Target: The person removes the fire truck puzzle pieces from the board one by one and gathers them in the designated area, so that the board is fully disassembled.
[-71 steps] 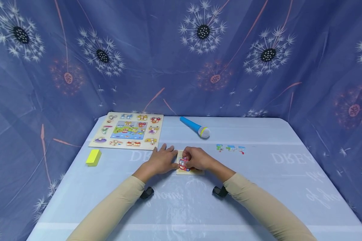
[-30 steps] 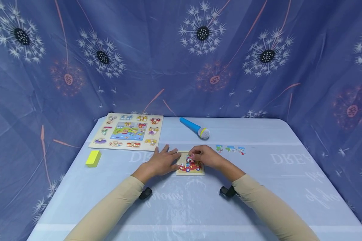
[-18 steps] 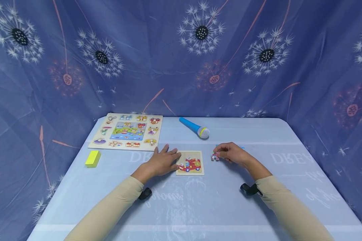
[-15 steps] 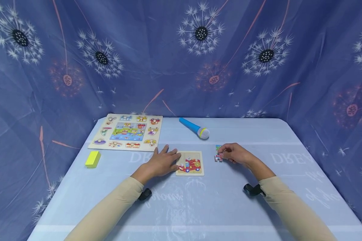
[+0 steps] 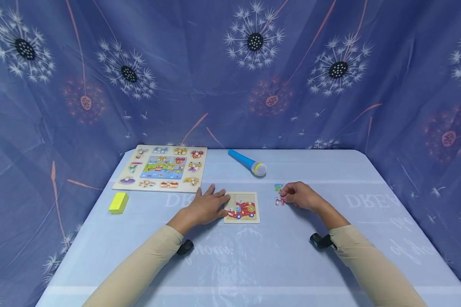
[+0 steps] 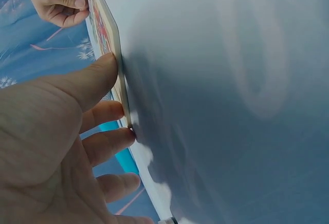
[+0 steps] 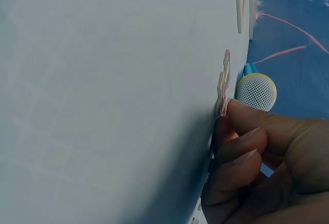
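Head view: left hand [image 5: 205, 207] spread; right hand [image 5: 299, 195] pinches puzzle piece [image 5: 279, 202] on its left.

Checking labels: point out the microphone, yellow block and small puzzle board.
Microphone [image 5: 246, 162]: head view, on the blue handle.
Yellow block [image 5: 119, 202]: head view, on the top face.
Small puzzle board [image 5: 242, 221]: head view, on the rim nearest the person.

On the pale covering of the desk [image 5: 230, 281], printed white letters are seen. On the right, "DREA" [image 5: 370, 201] can be read in capitals; nearer, at the right edge, a faint script "the" [image 5: 401, 222] is made out. Farther left, "DR" [image 5: 175, 198] is read, the rest being covered by the left hand [image 5: 207, 207]. The near central script [image 5: 215, 250] is too blurred to be read.
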